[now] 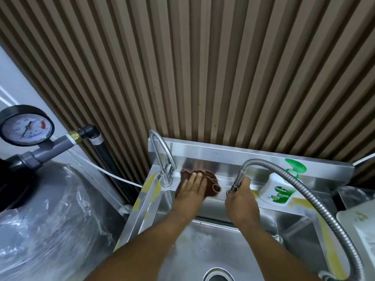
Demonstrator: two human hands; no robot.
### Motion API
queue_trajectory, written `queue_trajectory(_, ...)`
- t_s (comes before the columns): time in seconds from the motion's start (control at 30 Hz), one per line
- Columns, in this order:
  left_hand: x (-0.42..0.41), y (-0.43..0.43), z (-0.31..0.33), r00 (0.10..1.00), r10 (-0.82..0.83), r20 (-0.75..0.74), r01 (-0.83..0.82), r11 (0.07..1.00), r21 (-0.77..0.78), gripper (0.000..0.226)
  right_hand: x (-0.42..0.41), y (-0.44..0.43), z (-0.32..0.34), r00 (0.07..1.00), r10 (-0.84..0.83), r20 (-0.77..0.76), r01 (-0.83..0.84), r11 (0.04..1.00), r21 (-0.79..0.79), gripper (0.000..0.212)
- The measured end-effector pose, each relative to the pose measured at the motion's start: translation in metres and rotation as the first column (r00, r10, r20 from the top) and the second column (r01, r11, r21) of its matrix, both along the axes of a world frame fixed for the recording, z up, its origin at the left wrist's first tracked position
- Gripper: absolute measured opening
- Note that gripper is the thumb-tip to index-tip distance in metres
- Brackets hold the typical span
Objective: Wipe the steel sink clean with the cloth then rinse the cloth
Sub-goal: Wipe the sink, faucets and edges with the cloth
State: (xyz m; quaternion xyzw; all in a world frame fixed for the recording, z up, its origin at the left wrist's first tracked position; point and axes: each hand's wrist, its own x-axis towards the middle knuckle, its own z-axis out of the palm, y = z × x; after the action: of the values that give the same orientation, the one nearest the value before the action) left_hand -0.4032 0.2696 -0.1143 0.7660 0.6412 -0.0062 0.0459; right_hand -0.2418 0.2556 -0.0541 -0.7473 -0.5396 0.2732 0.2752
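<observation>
A brown slatted wall [203, 67] fills the view from 10 o'clock round to 2 o'clock. At 8 o'clock stands a grey tank [50, 220] wrapped in clear plastic. The steel sink [294, 226] takes up the 5 to 6 o'clock part, its drain [219, 275] at the very bottom edge and its back ledge against the wall. A ribbed metal hose [316, 201] arches from the sink's 4 o'clock rim up and over to the middle of the ledge. A round pressure gauge [26, 126] sits at 9 o'clock above the tank. A white and green soap bottle [278, 189] stands on the ledge at the sink's 1 o'clock, under the hose arch. A curved steel tap [162, 155] rises at the sink's 11 o'clock corner.

The brown cloth [212, 179] lies bunched on the back ledge, just at 3 o'clock of the tap's base. The left hand [192, 185] lies on it, its grip spread flat, fingers straight and pressing the cloth down. At 3 o'clock of the cloth, the right hand [241, 197] has its grip curled round the spray head [236, 183] at the hose's end.
</observation>
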Motion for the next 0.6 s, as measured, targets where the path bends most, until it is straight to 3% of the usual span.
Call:
queue_trajectory(0.23, -0.014, -0.018, 0.005, 0.985, 0.166, -0.050, -0.168, 0.985, -0.034, 0.068, 0.001, 0.000, 0.000, 1.000, 0.006, 0.005, -0.007, 1.000, 0.001, 0.029)
queue_trajectory(0.3, -0.006, -0.026, 0.002, 0.964, 0.262, 0.041, -0.260, 0.964, -0.052, 0.072, 0.002, 0.001, -0.001, 1.000, 0.013, 0.013, -0.013, 1.000, 0.006, 0.028)
queue_trajectory(0.37, 0.001, -0.038, -0.006, 0.903, 0.357, 0.237, -0.368, 0.930, 0.001, 0.071, 0.003, 0.002, -0.002, 1.000, 0.016, 0.012, -0.016, 1.000, 0.008, 0.026)
queue_trajectory(0.47, 0.024, -0.045, -0.015, 0.640, 0.407, 0.651, -0.588, 0.806, 0.074, 0.067, 0.003, 0.003, -0.004, 1.000, 0.024, 0.014, -0.024, 1.000, 0.013, 0.024)
queue_trajectory(0.53, 0.042, -0.036, -0.002, 0.323, 0.431, 0.843, -0.756, 0.653, -0.045, 0.063, 0.004, 0.003, -0.005, 1.000, 0.026, 0.018, -0.026, 0.999, 0.023, 0.023)
queue_trajectory(0.6, 0.056, -0.021, 0.018, -0.007, 0.444, 0.896, -0.817, 0.514, -0.261, 0.060, 0.005, 0.004, -0.007, 0.999, 0.029, 0.027, -0.030, 0.999, 0.035, 0.023)
